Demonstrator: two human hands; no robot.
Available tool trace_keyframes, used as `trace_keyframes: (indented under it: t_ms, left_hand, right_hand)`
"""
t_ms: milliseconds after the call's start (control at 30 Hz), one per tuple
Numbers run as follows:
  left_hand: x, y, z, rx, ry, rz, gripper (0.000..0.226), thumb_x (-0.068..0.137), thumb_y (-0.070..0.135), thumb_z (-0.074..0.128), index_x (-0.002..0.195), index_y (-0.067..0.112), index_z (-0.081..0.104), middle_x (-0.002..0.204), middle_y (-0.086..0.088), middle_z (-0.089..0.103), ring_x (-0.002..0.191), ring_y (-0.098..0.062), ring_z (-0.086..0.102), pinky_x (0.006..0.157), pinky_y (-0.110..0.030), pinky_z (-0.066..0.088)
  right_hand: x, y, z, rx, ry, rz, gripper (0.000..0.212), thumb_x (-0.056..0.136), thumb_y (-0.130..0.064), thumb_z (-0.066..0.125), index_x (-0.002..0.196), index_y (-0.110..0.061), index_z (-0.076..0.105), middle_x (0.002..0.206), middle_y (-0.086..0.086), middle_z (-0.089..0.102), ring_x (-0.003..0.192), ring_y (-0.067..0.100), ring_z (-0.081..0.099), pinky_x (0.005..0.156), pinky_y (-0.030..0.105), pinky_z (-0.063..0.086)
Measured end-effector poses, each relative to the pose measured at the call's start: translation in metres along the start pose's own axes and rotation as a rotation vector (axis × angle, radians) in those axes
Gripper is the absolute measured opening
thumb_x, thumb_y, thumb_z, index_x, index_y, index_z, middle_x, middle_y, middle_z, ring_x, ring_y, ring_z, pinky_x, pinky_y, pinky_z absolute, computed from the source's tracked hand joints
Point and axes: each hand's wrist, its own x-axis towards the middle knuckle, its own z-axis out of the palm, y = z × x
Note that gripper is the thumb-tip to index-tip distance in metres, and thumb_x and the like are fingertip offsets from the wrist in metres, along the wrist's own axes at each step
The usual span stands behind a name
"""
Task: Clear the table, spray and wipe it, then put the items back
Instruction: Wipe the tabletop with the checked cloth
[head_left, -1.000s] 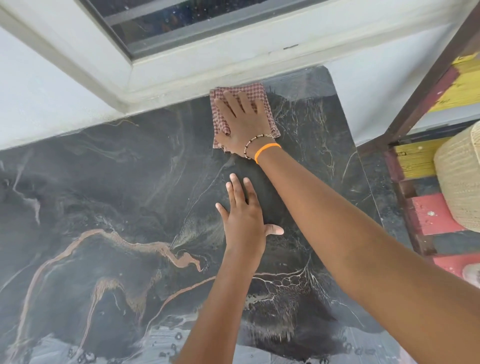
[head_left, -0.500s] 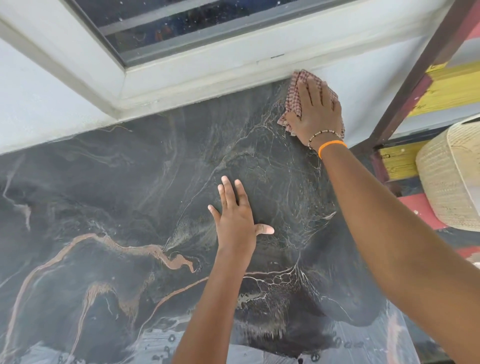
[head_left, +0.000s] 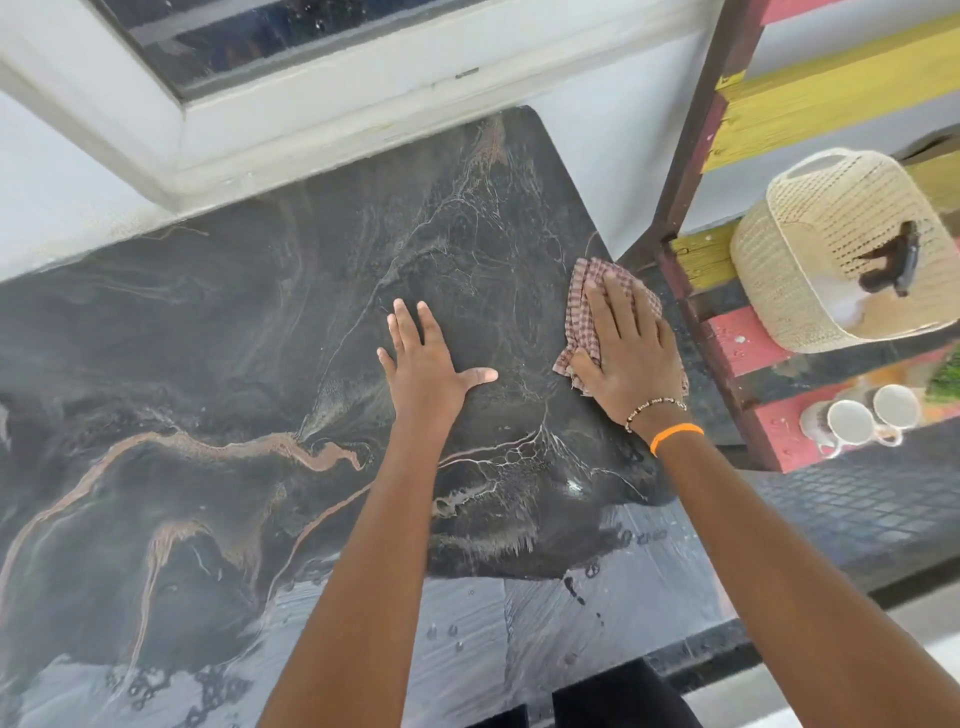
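Your right hand (head_left: 631, 351), fingers flat, presses the checked cloth (head_left: 584, 317) at the right edge of the dark marbled tabletop (head_left: 208, 338), nearer you than half a second ago, when it lay against the far wall. Your left hand (head_left: 423, 364) stays spread flat, holding nothing, mid-tabletop.

Right hand (head_left: 626, 353) hides most of the checked cloth (head_left: 581, 317)
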Motion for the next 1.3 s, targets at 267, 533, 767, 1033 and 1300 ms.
trace_keyframes:
  t_ms: [267, 533, 767, 1033, 1300]
  left_hand:
    - [-0.102, -0.052, 0.033, -0.046, 0.021, 0.096, 0.112, 0.074, 0.065, 0.055, 0.147, 0.008, -0.009, 0.156, -0.01, -0.019, 0.143, -0.026, -0.018, 0.115, -0.046, -0.007]
    - [-0.195, -0.138, 0.037, -0.077, 0.033, -0.089, 0.118, 0.065, 0.065, 0.056, 0.148, 0.009, -0.007, 0.157, -0.007, -0.017, 0.144, -0.023, -0.018, 0.116, -0.044, -0.007]
    - [-0.237, -0.147, 0.053, -0.056, -0.032, -0.126, 0.121, 0.071, 0.062, 0.061, 0.145, 0.007, -0.018, 0.155, -0.007, -0.024, 0.142, -0.021, -0.023, 0.115, -0.043, -0.009]
    - [-0.216, -0.132, 0.042, -0.01, -0.058, -0.041, 0.117, 0.075, 0.06, 0.058, 0.144, 0.006, -0.019, 0.152, -0.011, -0.029, 0.142, -0.026, -0.024, 0.115, -0.044, -0.007]
    - [-0.2, -0.129, 0.044, 0.044, -0.113, -0.114, 0.117, 0.075, 0.058, 0.058, 0.143, 0.004, -0.02, 0.151, -0.015, -0.031, 0.14, -0.03, -0.025, 0.116, -0.046, -0.006]
  right_hand:
    - [-0.083, -0.056, 0.029, -0.024, -0.021, -0.044, 0.075, 0.086, -0.051, 0.028, 0.15, -0.022, 0.003, 0.16, 0.002, 0.004, 0.147, 0.03, 0.005, 0.115, 0.056, 0.003]
    - [-0.084, -0.197, 0.052, 0.003, -0.075, -0.342, 0.073, 0.089, -0.046, 0.038, 0.15, -0.021, 0.007, 0.16, 0.003, 0.007, 0.146, 0.031, 0.005, 0.114, 0.057, -0.002]
    - [-0.122, -0.229, 0.065, -0.106, -0.132, -0.722, 0.071, 0.089, -0.046, 0.041, 0.15, -0.025, 0.01, 0.16, -0.001, 0.006, 0.147, 0.026, 0.005, 0.116, 0.053, -0.001]
    - [-0.098, -0.123, 0.045, -0.103, -0.016, -0.394, 0.072, 0.086, -0.052, 0.04, 0.149, -0.033, 0.01, 0.16, 0.0, 0.004, 0.147, 0.025, 0.003, 0.117, 0.049, 0.0]
    - [-0.006, -0.138, 0.034, -0.006, 0.044, -0.178, 0.069, 0.09, -0.049, 0.041, 0.149, -0.031, 0.009, 0.159, 0.012, -0.003, 0.146, 0.032, -0.003, 0.116, 0.052, -0.002]
